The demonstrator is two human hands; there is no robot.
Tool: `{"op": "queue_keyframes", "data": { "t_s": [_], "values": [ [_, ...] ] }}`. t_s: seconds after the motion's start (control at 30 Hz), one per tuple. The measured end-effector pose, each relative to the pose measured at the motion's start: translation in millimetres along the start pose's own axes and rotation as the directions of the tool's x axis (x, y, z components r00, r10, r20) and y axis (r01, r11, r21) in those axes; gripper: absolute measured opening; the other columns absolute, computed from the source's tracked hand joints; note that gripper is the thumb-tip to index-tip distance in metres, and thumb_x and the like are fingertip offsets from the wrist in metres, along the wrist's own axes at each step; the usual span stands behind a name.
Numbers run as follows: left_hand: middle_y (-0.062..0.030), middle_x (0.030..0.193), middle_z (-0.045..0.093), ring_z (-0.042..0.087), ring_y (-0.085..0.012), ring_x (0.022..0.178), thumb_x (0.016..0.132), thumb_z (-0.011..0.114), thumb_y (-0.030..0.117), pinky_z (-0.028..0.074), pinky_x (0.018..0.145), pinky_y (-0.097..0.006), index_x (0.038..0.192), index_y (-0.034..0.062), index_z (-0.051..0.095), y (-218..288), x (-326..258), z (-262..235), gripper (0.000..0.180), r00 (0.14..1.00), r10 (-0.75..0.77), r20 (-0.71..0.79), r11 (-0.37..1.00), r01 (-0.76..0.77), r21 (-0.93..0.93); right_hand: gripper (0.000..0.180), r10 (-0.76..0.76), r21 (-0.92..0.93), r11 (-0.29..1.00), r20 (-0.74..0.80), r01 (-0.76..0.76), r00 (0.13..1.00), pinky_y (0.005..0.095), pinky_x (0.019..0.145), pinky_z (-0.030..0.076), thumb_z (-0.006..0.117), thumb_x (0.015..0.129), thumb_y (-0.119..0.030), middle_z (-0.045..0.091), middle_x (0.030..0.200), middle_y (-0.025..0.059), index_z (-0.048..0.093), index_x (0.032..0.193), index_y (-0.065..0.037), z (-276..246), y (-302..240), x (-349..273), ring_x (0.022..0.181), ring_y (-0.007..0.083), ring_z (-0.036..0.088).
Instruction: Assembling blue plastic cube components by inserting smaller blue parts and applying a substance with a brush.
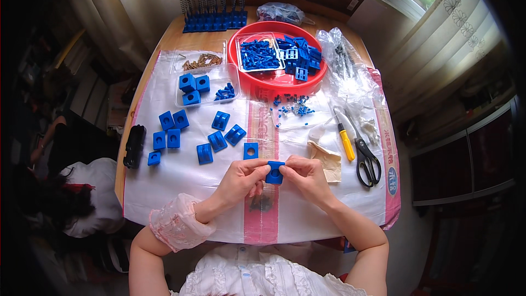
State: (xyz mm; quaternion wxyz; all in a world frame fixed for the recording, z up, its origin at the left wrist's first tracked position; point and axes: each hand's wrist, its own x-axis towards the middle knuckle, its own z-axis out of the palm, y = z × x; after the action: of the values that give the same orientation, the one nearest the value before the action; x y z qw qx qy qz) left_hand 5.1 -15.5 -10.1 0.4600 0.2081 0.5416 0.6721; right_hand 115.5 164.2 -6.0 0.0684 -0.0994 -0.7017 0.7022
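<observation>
Between my two hands, just above the pink stripe of the table cover, is a blue plastic block with a round hole (275,174). My left hand (245,177) pinches its left side, and my right hand (307,176) grips its right side. Right beyond them lies another blue holed block (251,151). Several blue pieces with curved ridges (217,141) rest farther left, and a group of blue holed blocks (173,138) sits beyond those. The undersides of both hands' fingers are partly hidden.
A red basin (241,71) holds blue parts in front of a spring rack (213,22). Nearby stand a clear plastic box (208,104) and brass pins (203,61). Black scissors (368,164), a yellow-handled tool (346,143) and plastic bags (350,71) lie right; a black case (135,147), left. Someone sits beyond the left edge.
</observation>
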Motion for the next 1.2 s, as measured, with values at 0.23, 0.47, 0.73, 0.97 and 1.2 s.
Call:
{"op": "queue_keyframes", "data": {
  "t_s": [0.23, 0.47, 0.73, 0.97, 1.2],
  "values": [
    [0.0, 0.071, 0.065, 0.055, -0.0025, 0.05, 0.1, 0.055, 0.021, 0.04, 0.044, -0.015, 0.116, 0.0018, 0.068, 6.8, -0.3, 3.5, 0.028, 0.999, -0.025, -0.033, 0.999, 0.026, 0.033, 0.014, -0.004, 0.013, 1.0, 0.004, 0.004, 1.0, 0.021, 0.064, 0.043, 0.066, 0.09, -0.006, 0.062, 0.081, 0.0022, 0.071, 0.093, 0.006, 1.2, 1.3, -1.2, 0.075, 0.0055, 0.055],
    [0.0024, 0.07, 0.063, 0.052, -0.0004, 0.05, 0.1, 0.055, 0.023, 0.037, 0.042, -0.016, 0.114, 0.0044, 0.07, 2.0, 0.1, 1.3, 0.027, 1.0, 0.007, -0.021, 0.997, -0.005, 0.074, 0.012, 0.02, 0.005, 1.0, 0.03, -0.02, 0.999, 0.0232, 0.069, 0.046, 0.065, 0.088, 0.002, 0.064, 0.086, 0.0078, 0.07, 0.095, 0.01, -0.3, 2.2, -2.2, 0.079, 0.0102, 0.058],
    [0.0042, 0.067, 0.062, 0.051, 0.0005, 0.051, 0.1, 0.056, 0.021, 0.036, 0.042, -0.016, 0.113, 0.0049, 0.07, 1.5, -0.5, 2.9, 0.026, 0.999, 0.024, -0.04, 0.996, -0.02, 0.092, 0.011, 0.009, -0.022, 1.0, 0.023, -0.008, 1.0, 0.0225, 0.066, 0.045, 0.065, 0.088, 0.002, 0.064, 0.085, 0.0067, 0.07, 0.094, 0.009, 1.2, -1.6, -3.2, 0.078, 0.0088, 0.057],
    [0.0041, 0.067, 0.062, 0.051, 0.0004, 0.05, 0.099, 0.056, 0.021, 0.036, 0.043, -0.016, 0.112, 0.0037, 0.071, 2.7, -1.6, 3.7, 0.025, 0.998, 0.032, -0.045, 0.996, -0.028, 0.082, 0.011, 0.001, -0.013, 1.0, 0.018, -0.001, 1.0, 0.0215, 0.065, 0.045, 0.064, 0.088, 0.002, 0.064, 0.085, 0.0058, 0.071, 0.094, 0.008, 2.1, -0.8, -3.4, 0.077, 0.0077, 0.057],
    [0.0036, 0.069, 0.063, 0.051, 0.0, 0.05, 0.099, 0.056, 0.02, 0.037, 0.043, -0.016, 0.113, 0.0024, 0.07, 1.4, -1.0, 5.2, 0.026, 0.998, 0.046, -0.053, 0.995, -0.041, 0.086, 0.011, -0.001, 0.002, 1.0, 0.025, 0.001, 1.0, 0.0217, 0.066, 0.045, 0.064, 0.088, 0.002, 0.064, 0.086, 0.0059, 0.07, 0.095, 0.008, 1.7, -1.5, -3.9, 0.078, 0.0079, 0.057]
  ]
}}
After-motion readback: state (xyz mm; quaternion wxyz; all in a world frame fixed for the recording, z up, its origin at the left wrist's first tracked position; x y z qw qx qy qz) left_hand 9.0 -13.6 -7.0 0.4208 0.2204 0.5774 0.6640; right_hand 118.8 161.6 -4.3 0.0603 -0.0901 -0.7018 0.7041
